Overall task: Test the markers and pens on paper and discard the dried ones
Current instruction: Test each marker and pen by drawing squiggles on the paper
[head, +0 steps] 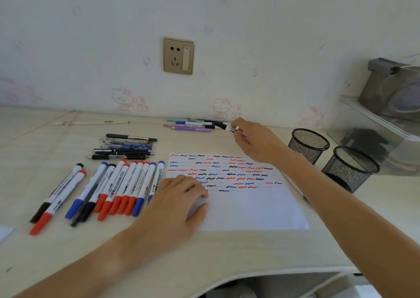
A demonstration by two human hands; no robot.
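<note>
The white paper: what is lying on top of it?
The paper carries rows of red, blue and black test squiggles. The left hand rests on its left edge with loosely curled fingers, hiding whatever marks lie under it. The lower half is blank.

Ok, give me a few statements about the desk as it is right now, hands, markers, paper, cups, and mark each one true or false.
1. The right hand holds a whiteboard marker near the pens by the wall. True.
2. The left hand is lifted clear of the paper. False: it rests on the left edge of the paper.
3. The paper is blank. False: red, blue and black squiggles cover its upper half.
4. Two black mesh pen cups stand to the right of the paper. True.
5. The row of whiteboard markers left of the paper has only black caps. False: most caps are red or blue.
</note>
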